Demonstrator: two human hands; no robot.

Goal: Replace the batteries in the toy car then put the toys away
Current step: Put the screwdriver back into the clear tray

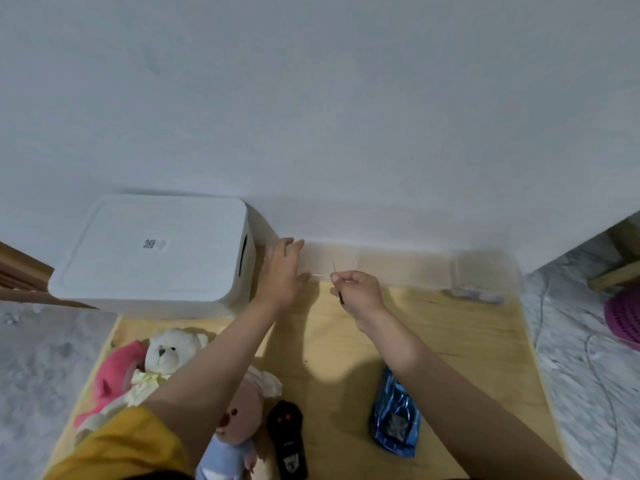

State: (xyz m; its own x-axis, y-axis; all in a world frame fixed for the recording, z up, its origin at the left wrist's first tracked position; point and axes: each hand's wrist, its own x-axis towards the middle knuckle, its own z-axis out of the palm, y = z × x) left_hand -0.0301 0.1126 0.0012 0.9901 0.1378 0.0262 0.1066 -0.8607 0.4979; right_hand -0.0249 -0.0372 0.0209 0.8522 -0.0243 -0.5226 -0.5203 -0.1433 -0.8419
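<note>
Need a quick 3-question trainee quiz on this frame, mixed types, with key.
1. True or false: the lid of the white storage box is on.
2. Which hand pinches the thin screwdriver? A) left hand B) right hand C) neither
3. Fill in: the blue toy car lies on the wooden ____, to the right of the black remote.

Key: 1 true; 2 B; 3 board
</note>
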